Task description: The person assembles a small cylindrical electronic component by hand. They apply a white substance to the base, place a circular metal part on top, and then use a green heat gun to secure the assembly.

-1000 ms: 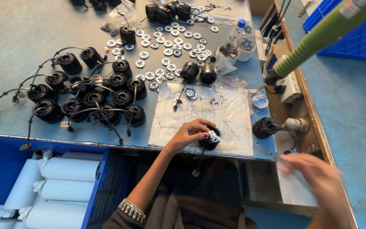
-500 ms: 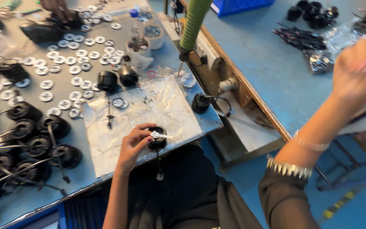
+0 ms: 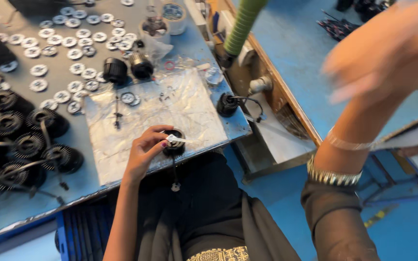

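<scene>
My left hand [image 3: 143,152] rests at the front edge of the table, on a crinkled foil sheet [image 3: 180,108]. Its fingers pinch a small black round part [image 3: 174,144] with a white strip across its top. A thin cable with a plug hangs from that part over the table edge. My right hand [image 3: 388,48] is raised at the upper right, far from the table. It is blurred, its fingers are spread, and nothing shows in it. Bangles circle that wrist.
Several black finned round parts with cables [image 3: 30,145] crowd the table's left. White ring discs [image 3: 76,53] lie scattered behind. Two black cylinders [image 3: 127,68] stand at the foil's far edge. Another black part [image 3: 228,104] sits by the table corner. A green hose [image 3: 243,24] hangs above the blue floor [image 3: 291,53].
The view has swung to the right. My right hand rose from low on the right to the upper right. My left hand stayed on the black part.
</scene>
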